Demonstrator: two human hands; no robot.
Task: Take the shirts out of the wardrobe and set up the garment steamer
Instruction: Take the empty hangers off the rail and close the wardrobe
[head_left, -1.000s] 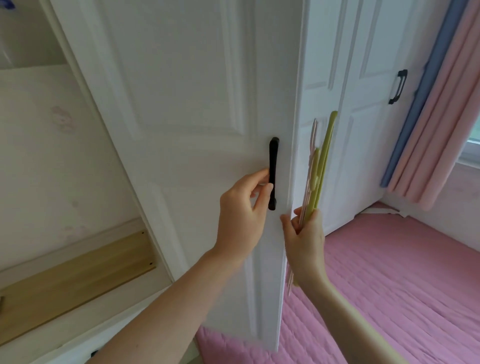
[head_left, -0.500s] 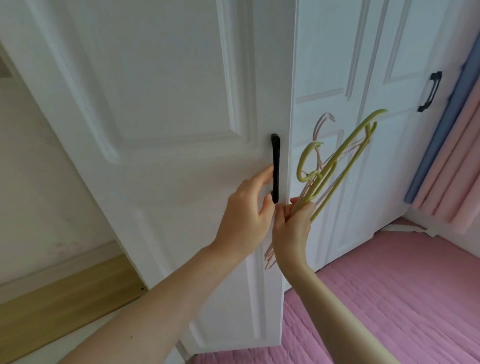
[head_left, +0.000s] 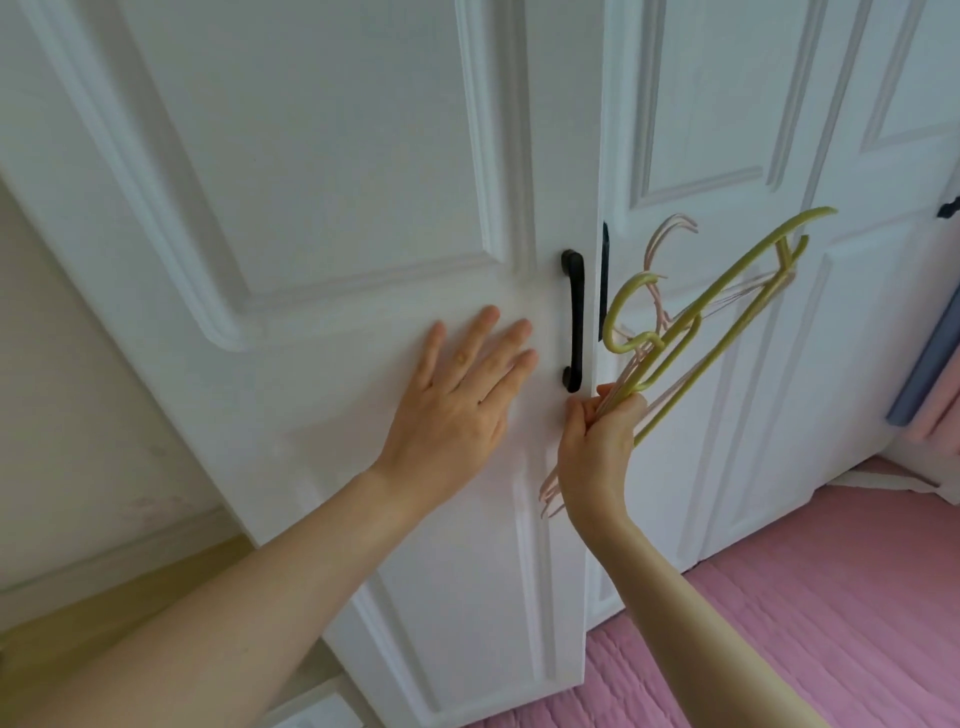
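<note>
Both forearms are bare from the lower edge of the view up to the wrists, with no sleeve, cuff, watch or bracelet showing on either. The left hand (head_left: 460, 402) wears no glove or ring, and a small yellowish mark sits on the back of it near the knuckles. The right hand (head_left: 597, 441) is likewise ungloved, its fingernails short and unpainted where they show.

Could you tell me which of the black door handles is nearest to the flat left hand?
The fully visible handle just right of the left hand; the others are a sliver behind the door edge and one at the far right.
</note>
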